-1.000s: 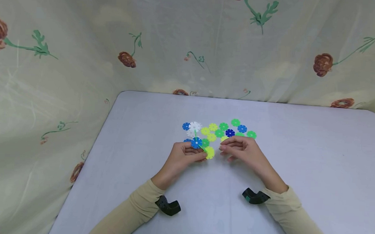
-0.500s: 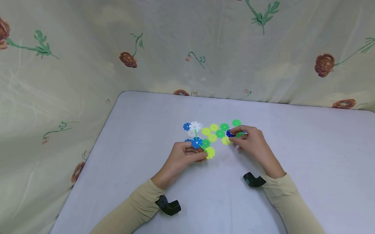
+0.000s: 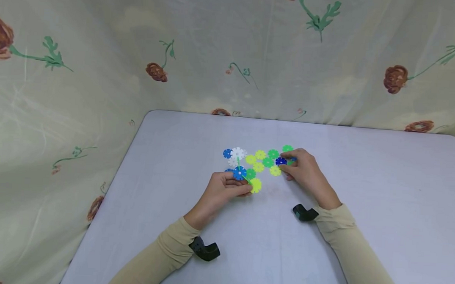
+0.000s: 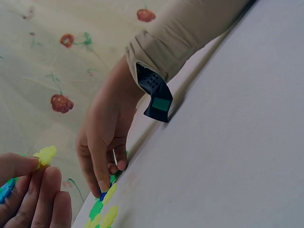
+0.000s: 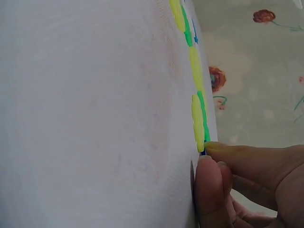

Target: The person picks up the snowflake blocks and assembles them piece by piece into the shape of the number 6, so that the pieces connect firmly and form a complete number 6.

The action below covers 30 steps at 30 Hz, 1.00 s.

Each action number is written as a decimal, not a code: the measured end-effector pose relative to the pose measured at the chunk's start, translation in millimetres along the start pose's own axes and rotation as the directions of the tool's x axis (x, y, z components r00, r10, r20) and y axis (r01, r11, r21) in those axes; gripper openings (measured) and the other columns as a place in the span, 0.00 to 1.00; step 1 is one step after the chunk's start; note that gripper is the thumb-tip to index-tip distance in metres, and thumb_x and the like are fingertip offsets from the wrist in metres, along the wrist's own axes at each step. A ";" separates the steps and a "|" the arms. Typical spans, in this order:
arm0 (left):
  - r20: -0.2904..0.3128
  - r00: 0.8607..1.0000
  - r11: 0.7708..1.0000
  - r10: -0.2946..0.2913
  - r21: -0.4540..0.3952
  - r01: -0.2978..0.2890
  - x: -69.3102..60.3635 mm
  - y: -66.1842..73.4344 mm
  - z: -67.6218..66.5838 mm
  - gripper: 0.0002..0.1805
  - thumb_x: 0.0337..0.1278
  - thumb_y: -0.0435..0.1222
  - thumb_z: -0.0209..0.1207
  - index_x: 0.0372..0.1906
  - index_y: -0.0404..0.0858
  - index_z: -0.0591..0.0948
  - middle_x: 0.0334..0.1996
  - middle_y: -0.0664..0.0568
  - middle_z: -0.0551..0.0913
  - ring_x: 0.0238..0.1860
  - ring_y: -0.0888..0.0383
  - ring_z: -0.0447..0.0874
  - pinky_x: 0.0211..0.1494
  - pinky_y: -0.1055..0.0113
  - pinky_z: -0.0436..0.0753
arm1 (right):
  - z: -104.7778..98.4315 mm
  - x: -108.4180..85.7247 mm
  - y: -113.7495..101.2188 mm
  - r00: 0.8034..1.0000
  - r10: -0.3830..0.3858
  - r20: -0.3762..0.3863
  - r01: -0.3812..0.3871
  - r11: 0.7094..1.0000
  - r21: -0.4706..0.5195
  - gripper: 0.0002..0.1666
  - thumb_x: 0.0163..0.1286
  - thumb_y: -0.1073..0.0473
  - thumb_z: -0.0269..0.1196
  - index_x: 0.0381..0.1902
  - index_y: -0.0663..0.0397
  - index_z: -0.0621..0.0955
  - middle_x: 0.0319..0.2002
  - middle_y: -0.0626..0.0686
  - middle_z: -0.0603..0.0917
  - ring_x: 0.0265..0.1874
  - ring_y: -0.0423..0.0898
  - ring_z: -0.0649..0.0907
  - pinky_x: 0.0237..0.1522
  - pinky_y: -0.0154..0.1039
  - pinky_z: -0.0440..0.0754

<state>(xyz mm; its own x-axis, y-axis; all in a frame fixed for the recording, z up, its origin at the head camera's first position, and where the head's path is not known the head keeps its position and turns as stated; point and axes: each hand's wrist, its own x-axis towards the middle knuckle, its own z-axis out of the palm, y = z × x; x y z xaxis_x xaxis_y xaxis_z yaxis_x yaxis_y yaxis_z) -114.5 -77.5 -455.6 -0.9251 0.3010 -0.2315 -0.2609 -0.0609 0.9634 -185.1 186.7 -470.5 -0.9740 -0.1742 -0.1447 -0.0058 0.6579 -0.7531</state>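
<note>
My left hand (image 3: pixel 227 190) pinches a chain of slotted plastic snowflake discs. A yellow disc (image 3: pixel 256 185) sits at its thumb tip, linked by an edge-on green piece to a blue disc (image 3: pixel 239 173). Another edge-on green piece runs from there up to a white disc (image 3: pixel 238 153). Among the loose discs, my right hand (image 3: pixel 304 166) pinches a dark blue snowflake disc (image 3: pixel 281 161) at table level between thumb and finger. In the right wrist view only a sliver of this dark blue disc (image 5: pixel 204 152) shows between the fingertips.
Several loose yellow, green, blue and white discs lie flat on the white table, including a yellow one (image 3: pixel 275 171) and a green one (image 3: pixel 273 154). Some are partly behind my hands. A flowered curtain (image 3: pixel 201 52) hangs behind the table. Black wrist devices (image 3: pixel 205 250) sit at both cuffs.
My right hand has moved away from beside the yellow disc, up and to the right, and has taken hold of the dark blue disc. The left hand has stayed nearly still with its chain.
</note>
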 end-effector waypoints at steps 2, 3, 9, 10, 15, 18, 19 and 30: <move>0.002 1.000 1.000 0.001 -0.001 -0.001 -0.2 -0.2 0.1 0.10 0.58 0.26 0.70 0.43 0.25 0.85 0.33 0.49 0.89 0.39 0.51 0.93 0.56 0.49 0.90 | -0.1 0.9 0.1 1.000 0.013 0.011 -0.013 1.000 0.005 0.22 0.73 0.62 0.66 0.61 0.67 0.80 0.57 0.66 0.74 0.26 0.43 0.85 0.28 0.31 0.85; 0.001 1.000 1.000 0.001 -0.002 -0.001 -0.2 -0.3 0.0 0.10 0.58 0.26 0.70 0.43 0.25 0.85 0.33 0.50 0.89 0.39 0.51 0.93 0.56 0.50 0.90 | -0.2 1.0 -0.1 1.000 0.022 0.017 -0.022 1.000 0.009 0.21 0.73 0.61 0.66 0.60 0.66 0.81 0.56 0.65 0.74 0.25 0.43 0.85 0.29 0.31 0.85; 0.008 1.000 1.000 0.001 -0.012 -0.001 -0.9 0.2 0.2 0.10 0.59 0.26 0.69 0.43 0.24 0.84 0.33 0.50 0.89 0.39 0.53 0.93 0.56 0.50 0.90 | -1.8 2.0 0.1 0.997 0.060 0.039 -0.062 0.997 0.040 0.18 0.73 0.62 0.67 0.55 0.66 0.81 0.48 0.65 0.82 0.24 0.41 0.85 0.29 0.32 0.86; 0.009 1.000 1.000 0.002 -0.012 -0.001 -1.0 0.2 0.2 0.10 0.59 0.26 0.69 0.43 0.24 0.84 0.32 0.50 0.89 0.39 0.53 0.93 0.56 0.50 0.90 | -2.0 2.3 0.1 0.997 0.061 0.040 -0.063 0.997 0.045 0.19 0.72 0.62 0.67 0.57 0.66 0.80 0.49 0.65 0.83 0.24 0.41 0.85 0.29 0.32 0.87; 0.011 1.000 1.000 0.003 -0.008 -0.003 -0.7 -0.6 -0.3 0.10 0.59 0.26 0.69 0.43 0.25 0.84 0.32 0.50 0.90 0.40 0.50 0.93 0.57 0.49 0.90 | -2.0 4.6 -0.7 0.998 0.054 0.043 -0.056 0.998 0.041 0.26 0.73 0.58 0.68 0.64 0.65 0.78 0.53 0.64 0.81 0.24 0.41 0.85 0.29 0.33 0.88; 0.010 1.000 1.000 0.003 -0.006 -0.003 -0.5 -0.6 -0.1 0.09 0.59 0.26 0.69 0.43 0.25 0.84 0.32 0.50 0.90 0.41 0.49 0.93 0.57 0.49 0.89 | -1.0 6.0 -2.1 0.998 0.053 0.040 -0.053 0.999 0.002 0.24 0.72 0.56 0.68 0.60 0.64 0.80 0.51 0.63 0.81 0.23 0.42 0.84 0.28 0.33 0.86; 0.010 1.000 1.000 0.002 -0.005 -0.002 -0.6 -0.5 0.0 0.09 0.59 0.26 0.69 0.42 0.25 0.84 0.32 0.50 0.90 0.40 0.50 0.93 0.57 0.49 0.90 | -0.7 6.2 -2.9 0.998 0.054 0.041 -0.053 0.999 -0.008 0.23 0.72 0.56 0.69 0.58 0.64 0.80 0.51 0.63 0.81 0.23 0.42 0.84 0.27 0.33 0.85; 0.000 1.000 1.000 0.003 -0.006 -0.003 -0.7 -0.6 0.2 0.10 0.58 0.27 0.70 0.43 0.25 0.84 0.33 0.50 0.89 0.39 0.53 0.93 0.56 0.50 0.90 | -0.5 0.9 7.3 1.000 0.011 0.016 -0.013 0.995 0.097 0.14 0.71 0.61 0.68 0.49 0.62 0.79 0.44 0.63 0.86 0.26 0.44 0.86 0.30 0.34 0.89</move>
<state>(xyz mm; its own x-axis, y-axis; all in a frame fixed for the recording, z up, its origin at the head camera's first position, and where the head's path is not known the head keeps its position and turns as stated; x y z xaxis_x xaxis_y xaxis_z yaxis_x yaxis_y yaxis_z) -113.6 -77.4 -456.0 -0.9257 0.3012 -0.2288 -0.2600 -0.0673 0.9633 -186.1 191.7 -475.8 -0.9703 -0.1785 -0.1631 0.0284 0.5858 -0.8099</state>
